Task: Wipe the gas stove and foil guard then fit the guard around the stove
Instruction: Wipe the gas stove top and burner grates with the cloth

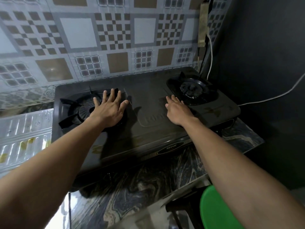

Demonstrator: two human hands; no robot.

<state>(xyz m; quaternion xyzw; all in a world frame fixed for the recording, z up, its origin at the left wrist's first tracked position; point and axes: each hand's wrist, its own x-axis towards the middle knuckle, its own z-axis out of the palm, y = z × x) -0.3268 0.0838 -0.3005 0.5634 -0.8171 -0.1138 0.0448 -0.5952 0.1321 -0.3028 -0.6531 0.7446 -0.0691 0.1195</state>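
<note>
Head view: a black two-burner gas stove [148, 113] is seen on a dark marbled counter [132, 192], and both bare arms are stretched out over it. The left hand [109, 109] is spread wide with the fingers fanned, palm down, and is placed over the left burner [77, 109] and its pan support; nothing is held in it. The right hand [177, 109] is laid flat on the stove top, fingers together and pointing away, just beside the near left edge of the right burner [191, 90]; it too is empty. Between the two hands the bare middle panel of the stove is seen, dull and smeared. Well to the left of the left hand, a ribbed silver foil guard [24, 138] is lying flat on the counter against the stove's left side, with yellowish stains on it. Beyond both hands a wall covered in checked foil sheeting [99, 38] is seen. To the right of the right hand a white cable [272, 96] is run along a dark wall. Under the right forearm a green round object [214, 210] is partly seen.
</note>
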